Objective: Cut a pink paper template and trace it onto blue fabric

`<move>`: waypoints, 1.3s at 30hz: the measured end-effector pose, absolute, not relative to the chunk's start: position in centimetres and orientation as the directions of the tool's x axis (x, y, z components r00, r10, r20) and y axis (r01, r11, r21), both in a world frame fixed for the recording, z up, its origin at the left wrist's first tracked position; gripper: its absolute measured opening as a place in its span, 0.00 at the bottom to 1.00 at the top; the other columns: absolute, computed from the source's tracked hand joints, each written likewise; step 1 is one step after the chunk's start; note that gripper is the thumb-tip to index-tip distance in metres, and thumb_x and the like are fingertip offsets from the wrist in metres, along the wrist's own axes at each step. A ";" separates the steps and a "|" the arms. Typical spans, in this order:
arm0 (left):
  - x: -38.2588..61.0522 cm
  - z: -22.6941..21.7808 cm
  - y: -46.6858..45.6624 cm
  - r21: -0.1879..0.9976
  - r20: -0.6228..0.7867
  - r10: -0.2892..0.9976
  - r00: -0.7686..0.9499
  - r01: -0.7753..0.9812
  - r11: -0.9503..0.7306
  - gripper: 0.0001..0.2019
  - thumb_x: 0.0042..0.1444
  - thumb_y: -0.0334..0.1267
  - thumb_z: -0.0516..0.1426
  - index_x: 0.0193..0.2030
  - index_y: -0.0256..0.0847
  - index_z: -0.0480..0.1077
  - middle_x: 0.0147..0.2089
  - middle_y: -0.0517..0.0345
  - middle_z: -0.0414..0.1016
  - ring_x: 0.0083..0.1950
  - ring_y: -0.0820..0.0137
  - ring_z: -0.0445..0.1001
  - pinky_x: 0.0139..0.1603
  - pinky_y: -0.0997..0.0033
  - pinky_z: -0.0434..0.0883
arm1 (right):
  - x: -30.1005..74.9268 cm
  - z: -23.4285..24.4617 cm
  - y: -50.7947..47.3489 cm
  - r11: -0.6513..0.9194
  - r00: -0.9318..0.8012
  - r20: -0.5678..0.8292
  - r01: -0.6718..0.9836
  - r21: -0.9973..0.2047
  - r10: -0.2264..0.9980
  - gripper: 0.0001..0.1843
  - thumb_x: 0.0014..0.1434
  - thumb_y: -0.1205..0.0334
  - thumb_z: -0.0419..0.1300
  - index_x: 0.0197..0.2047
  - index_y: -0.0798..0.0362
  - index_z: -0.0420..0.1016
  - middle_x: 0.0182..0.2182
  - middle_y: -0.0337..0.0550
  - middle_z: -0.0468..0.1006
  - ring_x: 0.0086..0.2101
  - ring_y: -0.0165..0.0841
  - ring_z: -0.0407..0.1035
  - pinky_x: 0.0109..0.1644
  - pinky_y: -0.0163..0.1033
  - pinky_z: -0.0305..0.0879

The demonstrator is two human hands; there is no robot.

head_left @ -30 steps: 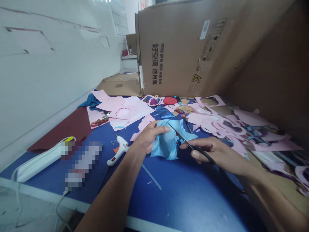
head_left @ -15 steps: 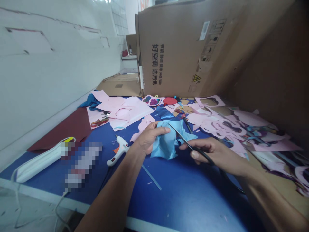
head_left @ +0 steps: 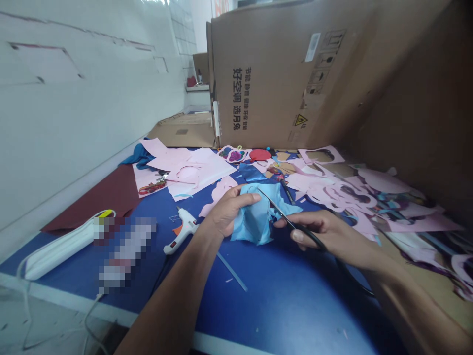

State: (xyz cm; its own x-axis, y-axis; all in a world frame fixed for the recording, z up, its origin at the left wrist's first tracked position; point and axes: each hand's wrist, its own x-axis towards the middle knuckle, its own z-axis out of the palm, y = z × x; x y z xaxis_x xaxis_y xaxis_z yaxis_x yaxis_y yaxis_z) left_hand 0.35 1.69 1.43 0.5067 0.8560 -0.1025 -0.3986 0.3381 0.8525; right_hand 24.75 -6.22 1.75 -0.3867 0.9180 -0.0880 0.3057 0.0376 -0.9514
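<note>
My left hand [head_left: 227, 212] is closed on a crumpled piece of light blue fabric [head_left: 258, 217], held just above the blue table [head_left: 258, 305]. My right hand [head_left: 325, 234] grips the black handles of a pair of scissors [head_left: 283, 214]. The blades point up and to the left and lie against the top of the fabric, close to my left thumb.
A white glue gun [head_left: 181, 231] lies left of my left hand, with a white case [head_left: 59, 251] further left. Pink paper cut-outs [head_left: 192, 170] and scraps [head_left: 343, 192] cover the far table. A large cardboard box [head_left: 281, 74] stands behind; a maroon sheet [head_left: 103, 197] lies left.
The fabric has bunched slightly tighter in my left hand, and the scissors have shifted a little along its top edge. Both hands stay in place.
</note>
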 end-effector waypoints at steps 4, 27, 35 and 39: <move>0.4 1.4 1.8 0.855 -0.079 0.871 0.484 -0.417 0.309 0.22 0.41 0.43 0.79 0.38 0.37 0.79 0.32 0.58 0.81 0.32 0.70 0.78 0.39 0.69 0.76 | 24.8 1.8 -6.2 0.038 -0.369 -0.090 0.324 -0.945 0.925 0.35 0.63 0.30 0.70 0.55 0.53 0.91 0.25 0.38 0.73 0.27 0.32 0.65 0.31 0.37 0.64; 0.6 1.2 1.8 0.872 -0.050 0.869 0.492 -0.403 0.278 0.20 0.43 0.45 0.78 0.36 0.37 0.79 0.32 0.59 0.80 0.30 0.71 0.76 0.38 0.68 0.75 | 24.6 1.7 -6.0 0.070 -0.398 -0.069 0.325 -0.943 0.915 0.34 0.64 0.30 0.70 0.55 0.52 0.91 0.26 0.38 0.73 0.27 0.32 0.65 0.32 0.37 0.62; 0.5 1.3 1.8 0.885 -0.063 0.861 0.505 -0.371 0.282 0.21 0.42 0.46 0.78 0.36 0.37 0.79 0.32 0.58 0.80 0.30 0.71 0.75 0.38 0.68 0.75 | 24.6 1.7 -5.9 0.061 -0.405 -0.084 0.332 -0.941 0.911 0.35 0.63 0.29 0.70 0.55 0.52 0.90 0.25 0.38 0.73 0.27 0.32 0.64 0.32 0.37 0.63; 0.5 1.3 1.7 0.890 -0.073 0.861 0.503 -0.357 0.285 0.20 0.41 0.46 0.78 0.36 0.37 0.79 0.31 0.58 0.80 0.30 0.70 0.76 0.38 0.68 0.75 | 24.6 1.8 -6.0 0.070 -0.415 -0.073 0.320 -0.945 0.907 0.34 0.65 0.30 0.69 0.56 0.53 0.90 0.25 0.38 0.73 0.28 0.31 0.64 0.33 0.36 0.62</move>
